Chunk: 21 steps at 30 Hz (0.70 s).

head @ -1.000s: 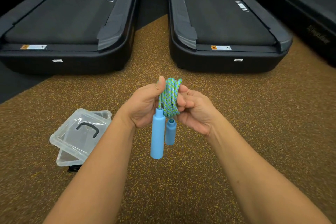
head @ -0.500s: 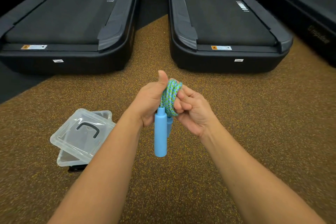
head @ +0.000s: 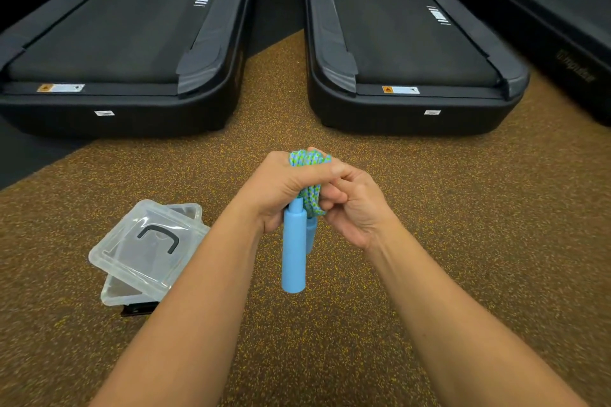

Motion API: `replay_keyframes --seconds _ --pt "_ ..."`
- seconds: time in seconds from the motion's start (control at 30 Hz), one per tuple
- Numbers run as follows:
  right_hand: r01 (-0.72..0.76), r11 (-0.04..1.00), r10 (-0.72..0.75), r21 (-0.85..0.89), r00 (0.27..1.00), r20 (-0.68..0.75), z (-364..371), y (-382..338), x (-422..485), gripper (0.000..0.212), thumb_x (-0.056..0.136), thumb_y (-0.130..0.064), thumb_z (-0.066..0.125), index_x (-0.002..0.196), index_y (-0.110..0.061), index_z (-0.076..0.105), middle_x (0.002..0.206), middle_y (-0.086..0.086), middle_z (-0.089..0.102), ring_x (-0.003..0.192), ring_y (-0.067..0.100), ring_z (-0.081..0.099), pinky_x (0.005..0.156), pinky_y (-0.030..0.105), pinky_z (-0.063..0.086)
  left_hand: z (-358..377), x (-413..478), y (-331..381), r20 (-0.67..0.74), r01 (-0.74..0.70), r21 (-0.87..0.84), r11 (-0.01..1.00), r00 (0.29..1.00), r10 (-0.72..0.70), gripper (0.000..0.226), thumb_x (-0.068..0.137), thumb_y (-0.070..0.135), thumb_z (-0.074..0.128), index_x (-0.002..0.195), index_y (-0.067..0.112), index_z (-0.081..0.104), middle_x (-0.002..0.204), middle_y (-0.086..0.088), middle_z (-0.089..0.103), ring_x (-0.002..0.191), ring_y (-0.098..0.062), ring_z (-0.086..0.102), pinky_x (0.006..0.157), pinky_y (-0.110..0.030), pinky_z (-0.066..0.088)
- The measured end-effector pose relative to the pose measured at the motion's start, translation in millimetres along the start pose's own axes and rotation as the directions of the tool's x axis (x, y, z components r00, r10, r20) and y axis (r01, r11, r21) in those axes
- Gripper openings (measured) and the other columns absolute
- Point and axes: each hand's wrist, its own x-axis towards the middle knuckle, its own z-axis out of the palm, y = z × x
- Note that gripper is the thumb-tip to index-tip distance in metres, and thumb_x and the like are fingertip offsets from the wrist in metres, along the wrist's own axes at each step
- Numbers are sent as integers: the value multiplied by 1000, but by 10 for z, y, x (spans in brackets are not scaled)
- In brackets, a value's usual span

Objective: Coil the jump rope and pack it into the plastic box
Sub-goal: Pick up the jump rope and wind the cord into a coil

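Both hands hold the jump rope in front of me, above the floor. Its blue-green braided cord point(head: 310, 158) is bunched into a tight coil. My left hand point(head: 281, 188) wraps around the coil, thumb laid across its top. My right hand point(head: 355, 208) pinches the coil from the right side. One light blue handle point(head: 293, 251) hangs straight down below my left hand; the second handle point(head: 311, 235) is mostly hidden behind it. The clear plastic box point(head: 119, 294) sits on the floor at lower left, its lid point(head: 145, 248) with a dark handle lying askew on top.
Speckled brown rubber floor point(head: 429, 208) lies all around. Two black treadmill decks stand ahead, one at left point(head: 125, 43) and one at right point(head: 406, 43), with a third point(head: 555, 10) at the far right edge. A small dark latch point(head: 137, 309) sticks out under the box.
My left thumb has come down from upright to lie across the top of the coil. The second handle has slipped behind the first. Both hands stay in place.
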Motion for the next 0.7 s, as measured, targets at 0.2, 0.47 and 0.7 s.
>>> replay_keyframes --seconds 0.2,0.47,0.7 --pt "-35 996 39 -83 998 57 -33 -28 -16 29 94 -8 43 88 -11 71 40 -10 30 43 3 25 46 17 28 -73 11 -53 80 -13 -4 1000 997 13 17 71 17 73 71 0 72 64 -16 70 59 -20 68 62 -26 57" --pt "-100 983 110 -155 992 55 -136 -135 -9 38 90 6 40 116 -7 65 65 12 43 55 8 39 61 26 37 -231 -53 -82 406 65 -149 987 914 1 62 81 42 68 112 -11 60 107 -21 68 100 -29 65 96 -42 48" --pt "-84 979 112 -187 983 145 -263 -154 47 52 64 -30 83 113 -18 70 85 12 29 83 11 22 82 32 43 -203 -45 -68 436 78 -137 988 900 -11 54 87 29 60 117 -16 54 110 -26 66 101 -33 64 95 -41 49"
